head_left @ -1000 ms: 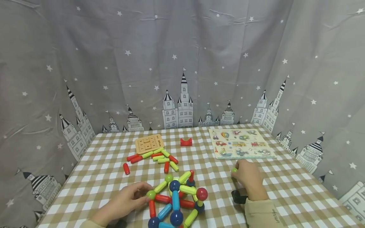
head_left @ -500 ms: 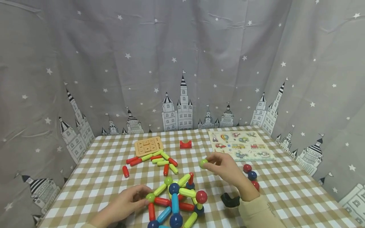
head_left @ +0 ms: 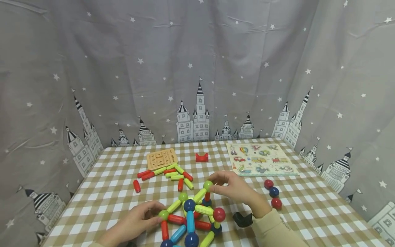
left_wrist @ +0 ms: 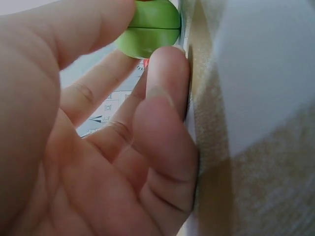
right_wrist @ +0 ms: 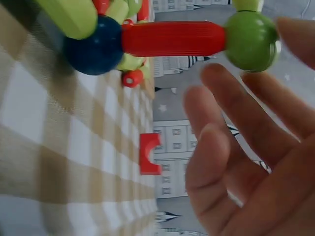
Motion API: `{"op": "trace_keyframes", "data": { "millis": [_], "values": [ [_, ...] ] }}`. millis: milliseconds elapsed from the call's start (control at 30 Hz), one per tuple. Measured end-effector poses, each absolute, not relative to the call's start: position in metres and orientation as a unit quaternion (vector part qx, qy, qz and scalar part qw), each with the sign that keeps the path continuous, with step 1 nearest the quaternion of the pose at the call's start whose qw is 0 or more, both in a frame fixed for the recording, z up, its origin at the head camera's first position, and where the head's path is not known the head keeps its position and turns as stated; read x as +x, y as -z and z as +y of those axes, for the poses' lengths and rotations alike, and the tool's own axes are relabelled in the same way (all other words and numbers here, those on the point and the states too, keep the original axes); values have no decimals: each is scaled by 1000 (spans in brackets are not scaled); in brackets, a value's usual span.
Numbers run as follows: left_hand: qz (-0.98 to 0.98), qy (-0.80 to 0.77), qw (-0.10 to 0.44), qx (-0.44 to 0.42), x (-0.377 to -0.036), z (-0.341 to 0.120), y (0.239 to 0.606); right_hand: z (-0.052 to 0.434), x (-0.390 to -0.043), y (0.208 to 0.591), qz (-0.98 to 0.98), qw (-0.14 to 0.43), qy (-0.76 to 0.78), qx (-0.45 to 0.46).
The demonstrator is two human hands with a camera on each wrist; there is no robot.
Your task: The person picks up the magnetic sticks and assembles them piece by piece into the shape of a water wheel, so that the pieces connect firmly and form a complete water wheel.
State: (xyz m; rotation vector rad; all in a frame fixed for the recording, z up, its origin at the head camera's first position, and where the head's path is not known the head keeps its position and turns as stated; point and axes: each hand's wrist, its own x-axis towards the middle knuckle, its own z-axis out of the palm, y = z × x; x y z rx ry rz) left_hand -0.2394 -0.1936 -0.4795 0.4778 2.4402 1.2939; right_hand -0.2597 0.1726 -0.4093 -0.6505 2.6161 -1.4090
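Note:
A structure of coloured rods and balls, the look of a magnetic building set, stands at the table's front, with a blue rod [head_left: 190, 222] upright in its middle. My left hand [head_left: 135, 219] pinches a green ball [left_wrist: 150, 29] at its left corner. With thumb and fingertips, my right hand [head_left: 236, 188] holds another green ball [right_wrist: 251, 42]. That ball meets the top of a red rod [right_wrist: 172, 38], which rises from a dark blue ball [right_wrist: 93, 46]. A yellow-green rod [head_left: 199, 195] also reaches up to it. A red ball [head_left: 219, 214] tops the structure's right side.
Loose red and yellow-green rods [head_left: 177, 177] lie behind the structure, near a wooden number puzzle [head_left: 162, 158]. A red arch block [head_left: 202, 157] and a picture puzzle board [head_left: 262, 159] are farther back. Two red balls and a blue ball [head_left: 274, 192] lie at right.
My right hand has carried the green ball leftward from the right side of the table to the top of the red rod. The left hand has stayed at its corner.

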Motion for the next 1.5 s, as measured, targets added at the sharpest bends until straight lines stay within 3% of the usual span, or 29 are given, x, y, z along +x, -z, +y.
{"op": "trace_keyframes", "data": {
  "millis": [133, 300, 467, 733, 833, 967, 1100, 1300, 1500],
  "values": [
    [873, -425, 153, 185, -236, -192, 477, 176, -262, 429, 819, 108, 541, -160],
    [845, -429, 204, 246, -229, -189, 476, 177, -264, 454, 763, 206, 597, -139],
    [816, -433, 265, 276, -224, -184, 476, 179, -267, 463, 763, 209, 585, -177],
    [807, -448, 280, 265, -223, -186, 469, 189, -269, 460, 791, 185, 525, -253],
    [800, -454, 260, 295, -227, -189, 466, 190, -269, 462, 784, 190, 527, -267],
    [843, -417, 159, 301, -241, -184, 451, 188, -267, 465, 789, 189, 527, -252],
    [899, -370, 75, 220, -267, -164, 432, 188, -264, 468, 789, 185, 533, -242],
    [930, -341, 92, 101, -305, -125, 426, 190, -265, 473, 775, 174, 557, -243],
    [941, -314, 96, 80, -327, -108, 439, 189, -268, 474, 778, 170, 552, -247]
  ]
}}
